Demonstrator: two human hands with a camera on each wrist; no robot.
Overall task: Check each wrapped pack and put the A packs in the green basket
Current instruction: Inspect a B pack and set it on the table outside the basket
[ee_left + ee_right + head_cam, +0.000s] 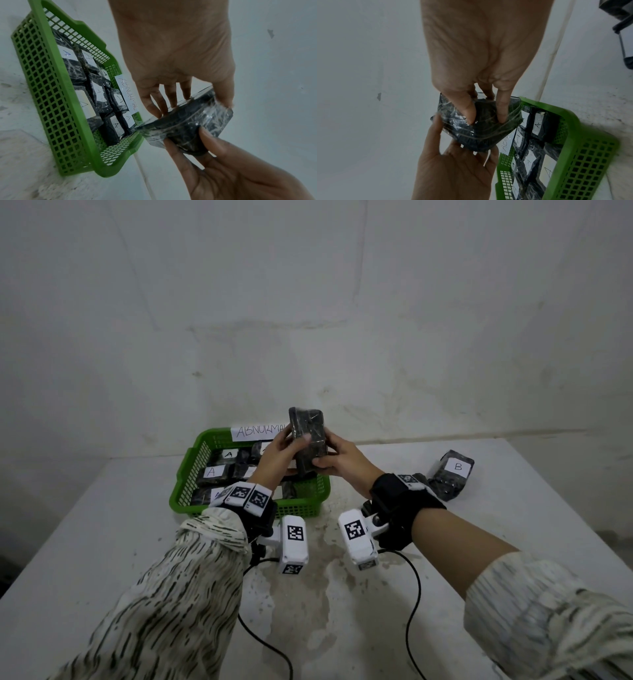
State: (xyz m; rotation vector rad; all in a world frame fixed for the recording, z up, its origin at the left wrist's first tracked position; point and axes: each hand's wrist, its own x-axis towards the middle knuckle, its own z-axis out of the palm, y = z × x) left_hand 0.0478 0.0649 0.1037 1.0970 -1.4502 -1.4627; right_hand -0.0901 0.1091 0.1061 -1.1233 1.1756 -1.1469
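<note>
Both forearms reaching forward and raised above the table, left hand [281, 455] thumb in front with fingers curled behind, right hand [342, 462] gripping opposite side, thumb and fingers bent, palms facing inward, wrists strapped with cameras

cream sleeves [178, 587] w/ dark streaks, black wrist straps [399, 501], white tagged cams [293, 544], blk cables [412, 604]

Stained white table [342, 594] against bare, scuffed white wall [308, 302]
</note>
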